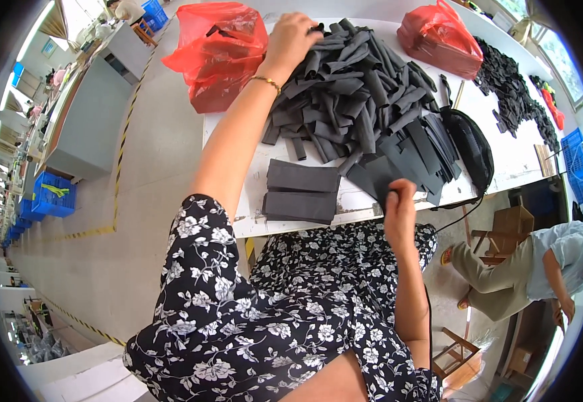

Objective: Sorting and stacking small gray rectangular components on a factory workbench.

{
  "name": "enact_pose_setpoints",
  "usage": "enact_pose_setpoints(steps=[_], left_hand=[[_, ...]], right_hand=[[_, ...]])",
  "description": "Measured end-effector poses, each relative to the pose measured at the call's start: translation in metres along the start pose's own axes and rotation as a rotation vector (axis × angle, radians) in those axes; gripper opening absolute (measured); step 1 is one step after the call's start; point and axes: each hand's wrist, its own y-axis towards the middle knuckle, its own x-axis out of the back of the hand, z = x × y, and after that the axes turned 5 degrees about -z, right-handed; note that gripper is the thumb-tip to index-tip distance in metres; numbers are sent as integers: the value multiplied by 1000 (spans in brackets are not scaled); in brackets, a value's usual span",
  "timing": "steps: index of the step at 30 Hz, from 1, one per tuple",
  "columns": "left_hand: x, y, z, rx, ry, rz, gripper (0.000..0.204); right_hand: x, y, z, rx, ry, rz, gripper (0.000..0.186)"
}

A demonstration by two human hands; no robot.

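Note:
A large heap of curled black fabric strips (355, 87) covers the middle of the white table (238, 218). At the heap's far left edge, my left hand (293, 41) pinches a black strip between thumb and fingers. Near the front edge, my right hand (400, 208) is closed on the near end of a flat dark fabric piece (374, 175). Beside it, more flat dark pieces (418, 151) lie fanned out. Two neat stacks of flat black strips, a far one (303, 177) and a near one (299, 206), lie side by side left of my right hand.
Red plastic bags stand at the table's far left (221, 57) and far right (441, 40). A black mesh pouch (469, 147) with a cord sits right of the flat pieces. Small black pieces (516, 90) spread farther right. Another person (532, 264) is at the right, near wooden stools (459, 362).

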Motion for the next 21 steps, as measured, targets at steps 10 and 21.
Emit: enact_pose_setpoints(steps=[10,21], left_hand=[[55,-44,1,937,-479,52,33],[129,-142,-77,1753,-1249,-86,21]], right_hand=[[7,2,41,220,-18,169,21],[-24,5,78,42,202,303,47]])
